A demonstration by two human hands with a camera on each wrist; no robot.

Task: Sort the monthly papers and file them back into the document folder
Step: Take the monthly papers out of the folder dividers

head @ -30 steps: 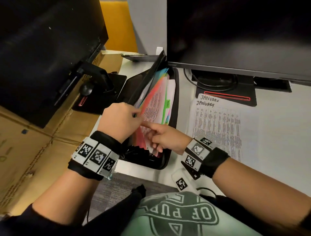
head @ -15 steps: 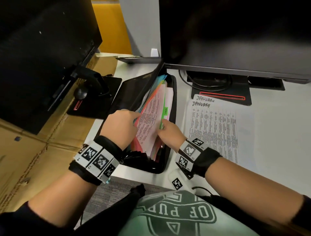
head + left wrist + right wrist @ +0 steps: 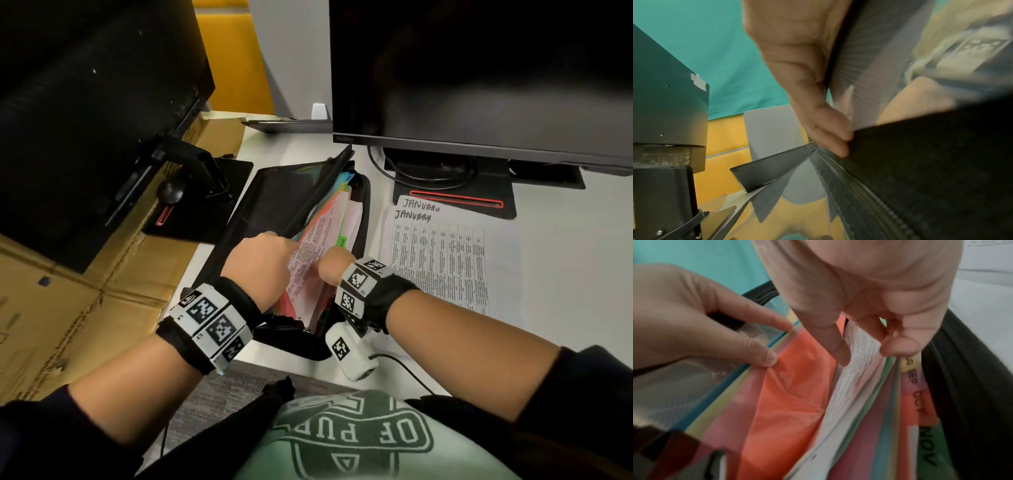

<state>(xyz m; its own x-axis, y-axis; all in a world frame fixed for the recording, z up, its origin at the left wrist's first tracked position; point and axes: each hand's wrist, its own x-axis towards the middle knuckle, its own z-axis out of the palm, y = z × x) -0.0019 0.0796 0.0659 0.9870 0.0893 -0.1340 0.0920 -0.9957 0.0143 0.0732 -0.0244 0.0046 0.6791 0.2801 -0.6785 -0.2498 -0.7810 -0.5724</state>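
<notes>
The black document folder [image 3: 260, 205] lies open on the white desk, its coloured dividers [image 3: 789, 394] fanned out. Tabs reading SEP, OCT and NOV [image 3: 925, 444] run along the right side. My left hand [image 3: 260, 263] holds the mesh cover and the front dividers back to the left, its fingertips [image 3: 766, 358] on their edge. My right hand [image 3: 330, 265] is down in the orange pocket and pinches a bundle of printed sheets [image 3: 855, 386] between index finger and thumb [image 3: 898, 347]. A stack of papers headed JANUARY [image 3: 442, 263] lies on the desk right of the folder.
A monitor [image 3: 479, 75] on a black stand [image 3: 455, 195] rises behind the folder, cables around its base. A second monitor [image 3: 85, 113] stands at the left over cardboard [image 3: 68, 308]. A tablet [image 3: 287, 125] lies at the back. The desk edge runs just below the folder.
My right hand went from pointing at the printed sheets to pinching them by their right edge, and sank lower into the folder. My left hand stayed on the front dividers.
</notes>
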